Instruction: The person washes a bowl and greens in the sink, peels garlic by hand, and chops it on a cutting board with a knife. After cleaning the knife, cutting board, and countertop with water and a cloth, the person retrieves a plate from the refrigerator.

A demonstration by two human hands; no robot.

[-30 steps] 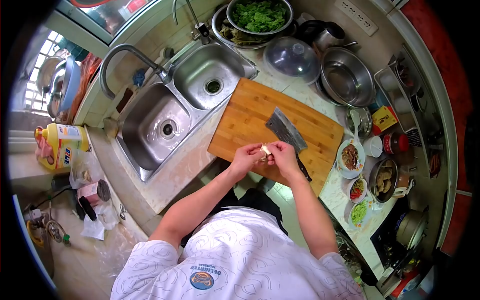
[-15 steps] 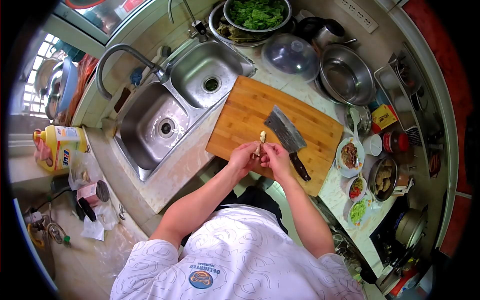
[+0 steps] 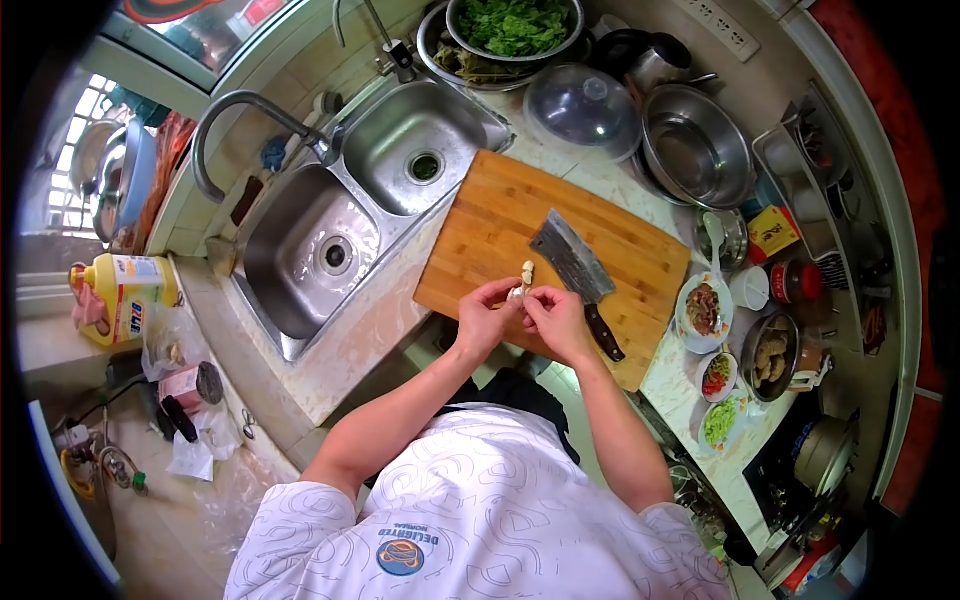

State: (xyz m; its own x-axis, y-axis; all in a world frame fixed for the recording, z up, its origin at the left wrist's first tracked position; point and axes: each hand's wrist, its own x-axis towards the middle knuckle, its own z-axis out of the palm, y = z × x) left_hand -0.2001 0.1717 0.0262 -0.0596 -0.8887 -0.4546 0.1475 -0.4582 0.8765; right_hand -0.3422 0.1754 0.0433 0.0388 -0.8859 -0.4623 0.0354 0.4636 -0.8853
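Note:
Over the near edge of a wooden cutting board [image 3: 480,220], my left hand [image 3: 487,315] and my right hand [image 3: 556,320] meet at the fingertips. Between them is a small whitish piece [image 3: 517,294] that looks like garlic, pinched by both hands. Just beyond the fingers, small peeled pale cloves [image 3: 527,270] lie on the board. A cleaver [image 3: 572,258] rests flat to the right of my hands, its dark handle pointing toward me.
A double sink [image 3: 310,250] is at the left. Along the right side stand a plate of chopped meat [image 3: 703,309], small bowls and a steel pan [image 3: 770,355]. Behind the board are a clear lid [image 3: 582,105] and a large steel basin [image 3: 697,148].
A pale clove came to lie on the board beyond my hands, and another is now beside it. My hands have uncovered the cleaver's handle and still work at a small piece.

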